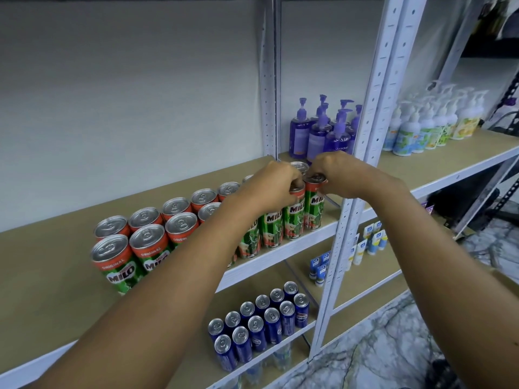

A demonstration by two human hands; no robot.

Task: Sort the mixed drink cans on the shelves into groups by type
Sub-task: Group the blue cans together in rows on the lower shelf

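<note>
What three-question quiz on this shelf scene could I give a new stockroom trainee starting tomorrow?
1. True or false: the tall blue metal cans stand on the shelf below the green-and-red Milo cans.
2. What does each hand grip? A) a pump bottle B) the top of a Milo can C) nothing
3. What stands behind the hands on the neighbouring shelf?

Key: 1 true. 2 B: left hand and right hand each grip one can top. 3 Purple plastic pump bottles.

Bare forearms; no sleeves, no gloves
</note>
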